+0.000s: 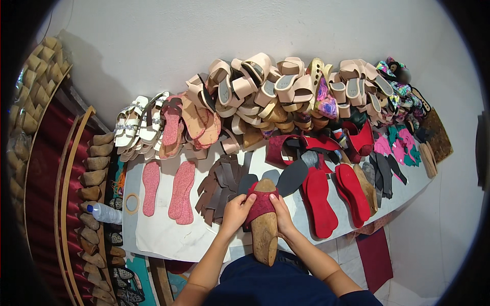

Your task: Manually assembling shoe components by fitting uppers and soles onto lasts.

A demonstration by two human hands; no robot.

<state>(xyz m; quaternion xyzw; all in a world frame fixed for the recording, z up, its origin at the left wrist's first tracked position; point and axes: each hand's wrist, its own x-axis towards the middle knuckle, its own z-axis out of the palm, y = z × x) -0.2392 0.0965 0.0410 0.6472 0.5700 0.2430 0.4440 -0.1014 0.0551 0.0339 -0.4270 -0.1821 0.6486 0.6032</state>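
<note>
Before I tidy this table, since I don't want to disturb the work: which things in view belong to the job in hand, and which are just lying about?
Belong to the job:
dark red upper, held by left hand and right hand;
wooden last under it.

Seemingly lying about:
clear bottle;
white sandals;
pink soles;
red soles, though their colour may tie them in.

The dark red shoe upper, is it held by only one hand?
No, the left hand and right hand hold the dark red upper over the wooden shoe last.
</note>
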